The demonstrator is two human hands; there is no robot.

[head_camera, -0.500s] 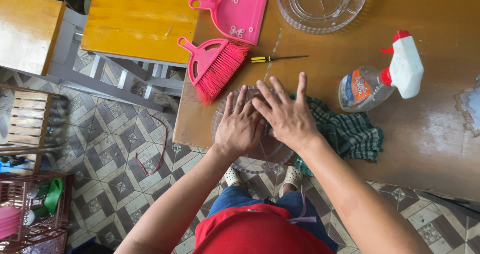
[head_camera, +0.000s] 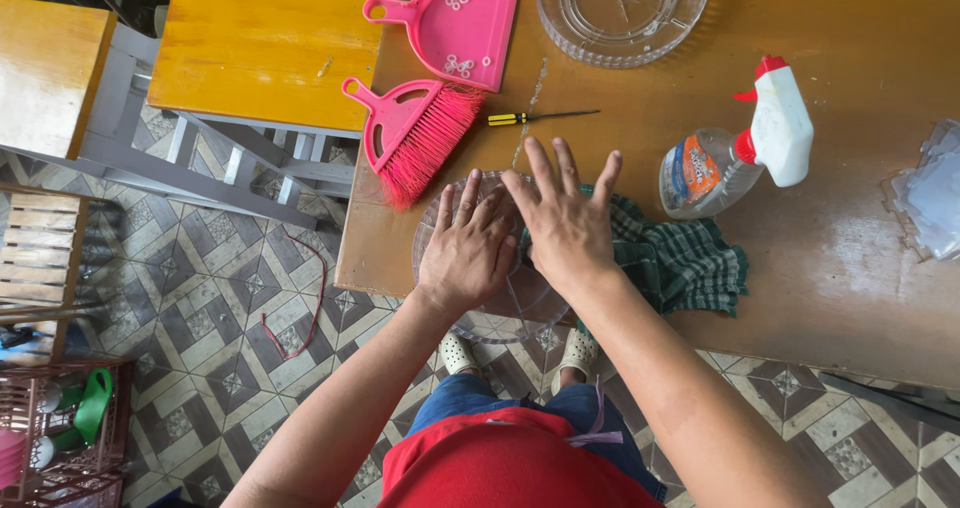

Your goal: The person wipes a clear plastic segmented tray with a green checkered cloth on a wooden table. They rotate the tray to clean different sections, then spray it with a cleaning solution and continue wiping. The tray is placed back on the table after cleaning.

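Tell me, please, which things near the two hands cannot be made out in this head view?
- Clear round dish: its middle is hidden under the left hand and right hand.
- Green checked cloth: its left part lies under the right hand.
- Clear plastic piece: cut off by the right edge.

The scene is seen from one head-worn camera, aimed steeply down from close above the brown wooden surface (head_camera: 820, 268); the patterned tiled floor (head_camera: 230, 298) is taken in at left.
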